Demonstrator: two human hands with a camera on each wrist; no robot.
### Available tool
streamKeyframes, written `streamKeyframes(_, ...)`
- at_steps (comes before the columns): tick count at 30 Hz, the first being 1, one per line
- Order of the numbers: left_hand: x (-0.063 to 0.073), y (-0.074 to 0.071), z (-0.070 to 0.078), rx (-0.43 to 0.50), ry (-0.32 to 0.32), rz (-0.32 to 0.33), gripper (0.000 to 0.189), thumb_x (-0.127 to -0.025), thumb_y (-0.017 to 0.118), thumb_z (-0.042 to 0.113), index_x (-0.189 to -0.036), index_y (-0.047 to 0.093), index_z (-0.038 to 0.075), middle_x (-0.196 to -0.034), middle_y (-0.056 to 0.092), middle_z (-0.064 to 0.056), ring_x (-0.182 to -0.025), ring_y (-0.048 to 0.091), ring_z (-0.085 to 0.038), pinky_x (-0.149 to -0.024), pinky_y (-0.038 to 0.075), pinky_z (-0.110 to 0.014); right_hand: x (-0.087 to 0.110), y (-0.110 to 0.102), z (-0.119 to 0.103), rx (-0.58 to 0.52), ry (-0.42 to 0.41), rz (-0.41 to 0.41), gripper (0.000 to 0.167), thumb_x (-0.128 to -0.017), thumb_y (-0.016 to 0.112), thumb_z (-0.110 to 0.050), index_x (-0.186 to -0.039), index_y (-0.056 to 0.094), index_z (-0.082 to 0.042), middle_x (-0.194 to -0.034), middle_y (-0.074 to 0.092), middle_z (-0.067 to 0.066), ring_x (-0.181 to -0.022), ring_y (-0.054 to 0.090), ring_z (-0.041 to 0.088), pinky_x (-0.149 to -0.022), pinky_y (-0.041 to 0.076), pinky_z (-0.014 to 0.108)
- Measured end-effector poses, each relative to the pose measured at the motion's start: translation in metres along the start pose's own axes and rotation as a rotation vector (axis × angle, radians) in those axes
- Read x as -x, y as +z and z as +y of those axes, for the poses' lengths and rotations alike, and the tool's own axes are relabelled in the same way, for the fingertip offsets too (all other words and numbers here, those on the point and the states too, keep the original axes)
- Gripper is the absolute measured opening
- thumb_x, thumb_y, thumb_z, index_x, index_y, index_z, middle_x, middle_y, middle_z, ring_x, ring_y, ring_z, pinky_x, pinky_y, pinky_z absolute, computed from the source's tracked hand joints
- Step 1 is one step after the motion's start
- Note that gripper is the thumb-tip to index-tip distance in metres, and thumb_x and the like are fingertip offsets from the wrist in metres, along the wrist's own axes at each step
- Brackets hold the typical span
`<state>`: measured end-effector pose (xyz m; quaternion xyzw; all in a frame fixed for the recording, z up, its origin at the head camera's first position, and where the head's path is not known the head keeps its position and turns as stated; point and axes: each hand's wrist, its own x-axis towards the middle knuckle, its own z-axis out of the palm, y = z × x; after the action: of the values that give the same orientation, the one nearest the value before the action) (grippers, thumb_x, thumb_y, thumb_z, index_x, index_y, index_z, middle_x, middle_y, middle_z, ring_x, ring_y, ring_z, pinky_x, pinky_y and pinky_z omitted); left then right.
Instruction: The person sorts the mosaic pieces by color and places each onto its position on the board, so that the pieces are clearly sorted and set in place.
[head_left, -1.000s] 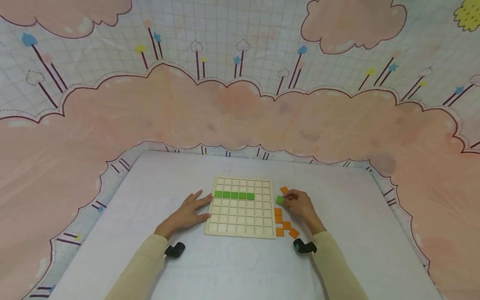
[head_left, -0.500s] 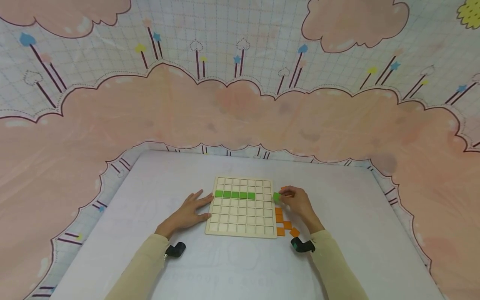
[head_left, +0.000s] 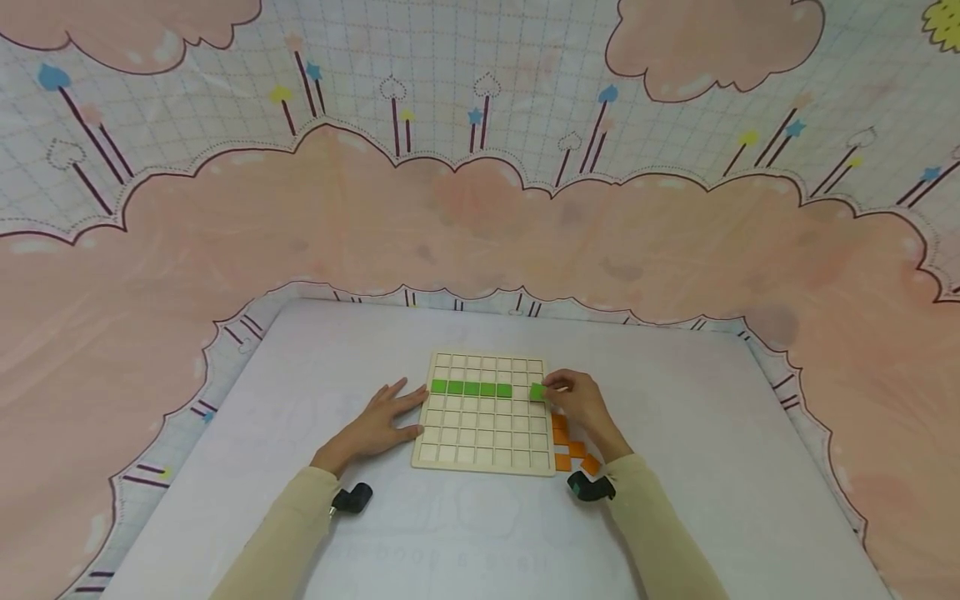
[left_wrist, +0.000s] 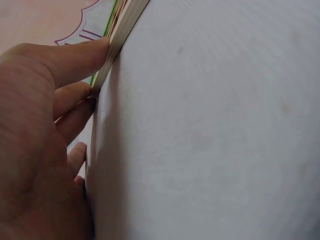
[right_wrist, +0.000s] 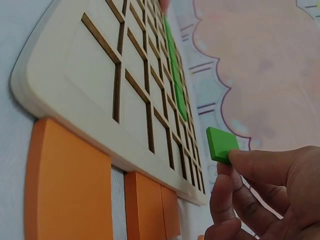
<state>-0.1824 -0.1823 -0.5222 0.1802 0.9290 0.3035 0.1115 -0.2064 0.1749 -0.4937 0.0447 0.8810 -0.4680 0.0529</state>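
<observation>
A wooden grid board (head_left: 483, 458) lies on the white table, with a row of several green square tiles (head_left: 472, 388) set in its third row from the far edge. My left hand (head_left: 378, 423) rests at the board's left edge, fingers spread and touching its side, as the left wrist view also shows. Over the right side of the board, my right hand (head_left: 581, 400) pinches one loose green tile (right_wrist: 221, 145) between thumb and fingers. In the right wrist view that tile is held clear of the grid surface.
Several orange square tiles (head_left: 561, 435) lie along the board's right edge, below my right hand. A patterned cloth (head_left: 480, 225) with pink clouds hangs behind the table (head_left: 420, 542). A black wrist camera (head_left: 591, 487) sits on the right wrist.
My right hand has moved left with the green tile, from beside the board to over its right columns. The left hand has stayed at the board's left edge.
</observation>
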Motion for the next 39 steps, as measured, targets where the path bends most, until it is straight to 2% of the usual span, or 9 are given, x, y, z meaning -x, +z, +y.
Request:
streamKeyframes(9, 0.0, 0.0, 0.0, 0.001, 0.006, 0.004, 0.066, -0.093, 0.066, 0.034, -0.15, 0.041, 0.015, -0.159, 0.035, -0.003, -0.153, 0.008, -0.038, -0.123, 0.005, -0.063, -0.003, 0.01, -0.005, -0.009, 0.004, -0.009, 0.013, -0.09, 0.068, -0.014, -0.101, 0.07, -0.009, -0.098, 0.067, 0.008, -0.085, 0.059, 0.021, -0.069, 0.049, 0.023)
streamKeyframes(21, -0.001, -0.002, 0.002, -0.006, 0.005, 0.003, 0.066, -0.093, 0.067, 0.034, -0.151, 0.041, 0.016, -0.159, 0.035, -0.003, -0.153, 0.008, -0.039, -0.123, 0.007, -0.063, -0.007, 0.019, -0.01, 0.028, -0.061, -0.008, 0.01, -0.09, 0.069, -0.014, -0.099, 0.073, -0.01, -0.096, 0.071, 0.008, -0.082, 0.061, 0.019, -0.061, 0.047, 0.023)
streamKeyframes(39, -0.001, 0.0, -0.001, -0.007, -0.009, 0.0, 0.066, -0.093, 0.067, 0.033, -0.151, 0.041, 0.017, -0.16, 0.035, -0.003, -0.153, 0.008, -0.041, -0.121, 0.008, -0.066, -0.013, 0.029, -0.012, 0.089, -0.01, 0.013, 0.008, -0.088, 0.071, -0.015, -0.094, 0.074, -0.013, -0.092, 0.07, 0.006, -0.085, 0.061, 0.02, -0.067, 0.047, 0.026)
